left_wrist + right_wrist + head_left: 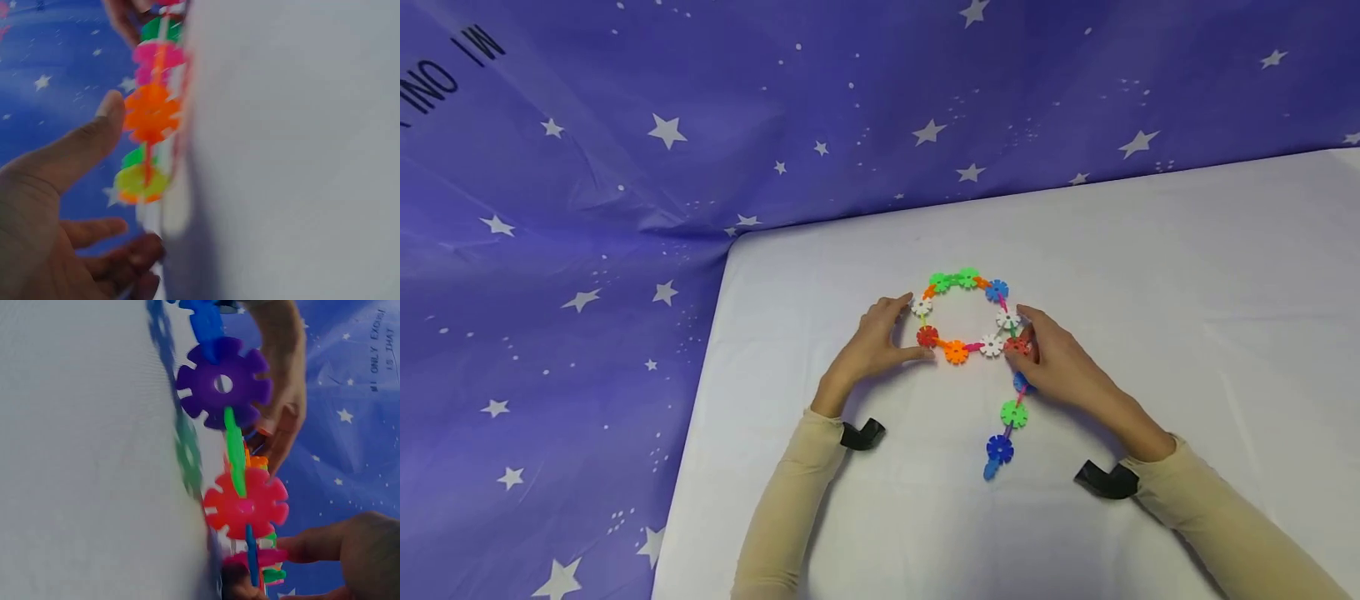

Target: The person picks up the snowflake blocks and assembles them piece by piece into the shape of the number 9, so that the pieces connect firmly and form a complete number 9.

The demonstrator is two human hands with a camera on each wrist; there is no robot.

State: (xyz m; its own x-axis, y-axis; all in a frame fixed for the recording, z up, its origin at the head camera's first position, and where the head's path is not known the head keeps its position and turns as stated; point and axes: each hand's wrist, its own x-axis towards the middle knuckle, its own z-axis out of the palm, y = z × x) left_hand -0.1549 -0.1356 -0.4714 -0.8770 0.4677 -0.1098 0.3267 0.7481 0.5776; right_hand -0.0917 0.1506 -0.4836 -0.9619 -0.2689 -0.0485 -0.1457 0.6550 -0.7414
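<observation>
A chain of colourful notched plastic discs [956,352] lies on the white table, joined edge to face into a ring. From the ring's right side a tail with a green disc [1014,414] and a dark blue disc [1000,449] runs toward the person. My right hand [1058,354] pinches the chain by a red disc where ring and tail meet; its fingers partly cover that spot. Thumb and fingers spread, my left hand [874,340] is at the ring's left side, close to a red disc [927,336]. In the right wrist view a purple disc [206,394] is near.
A white cloth covers the table [1210,350]. Behind it and to its left hangs a purple-blue curtain [820,100] with white stars and some lettering. Black curved pieces [863,434] sit at both wrists over beige sleeves.
</observation>
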